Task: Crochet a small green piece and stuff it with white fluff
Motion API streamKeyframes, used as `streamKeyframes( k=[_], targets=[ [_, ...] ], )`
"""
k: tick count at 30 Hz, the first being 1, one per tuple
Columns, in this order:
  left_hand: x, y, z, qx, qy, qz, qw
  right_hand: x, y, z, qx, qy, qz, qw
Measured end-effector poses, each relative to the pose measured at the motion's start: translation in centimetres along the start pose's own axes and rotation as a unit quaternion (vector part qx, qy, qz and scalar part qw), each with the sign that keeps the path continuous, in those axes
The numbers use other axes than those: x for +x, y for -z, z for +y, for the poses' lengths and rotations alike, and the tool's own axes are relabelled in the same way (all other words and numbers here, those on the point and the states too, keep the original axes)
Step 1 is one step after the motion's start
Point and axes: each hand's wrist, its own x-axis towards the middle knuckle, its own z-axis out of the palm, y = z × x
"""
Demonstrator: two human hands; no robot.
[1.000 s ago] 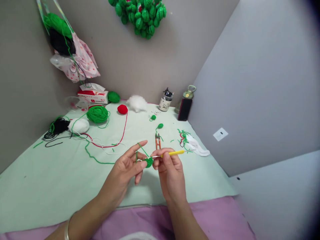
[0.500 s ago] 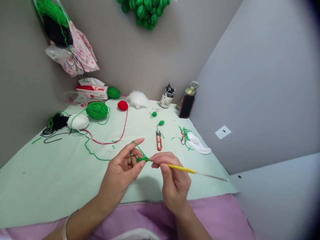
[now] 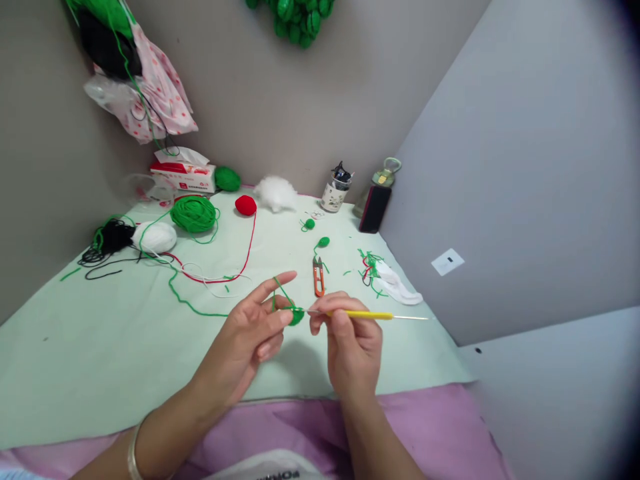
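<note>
Pinching the green piece [image 3: 297,317] in head view: left hand [image 3: 256,328] clamps its edge, index raised with yarn [image 3: 285,292] over it, probably for tension; right hand [image 3: 353,343] is closed on the hook [image 3: 367,315] pen-style, likely for tip control. Snips [image 3: 319,277] lie just beyond right hand, presumably for easy reach. Piece sits between the hands, small, rounded, textured

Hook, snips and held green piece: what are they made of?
Hook: yellow grip smooth, probably plastic; silvery shaft, likely metal. Snips: orange handles, painted metal or plastic; greyish blades, likely metal. Green piece: matte yarn, a strand running into it; fibre unclear.
</note>
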Motion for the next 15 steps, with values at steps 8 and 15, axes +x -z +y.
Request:
streamKeyframes(
  k=[8,15],
  targets=[
    [0.1,-0.1,-1.0,0.028,-0.014,0.026,0.999,-1.2,0.1,0.7,-0.254,0.162,-0.043,0.953],
    [0.8,0.5,-0.4,-0.038,0.029,-0.002,0.999,0.0,0.5,0.4,-0.021,-0.025,0.044,0.999]
  ],
)
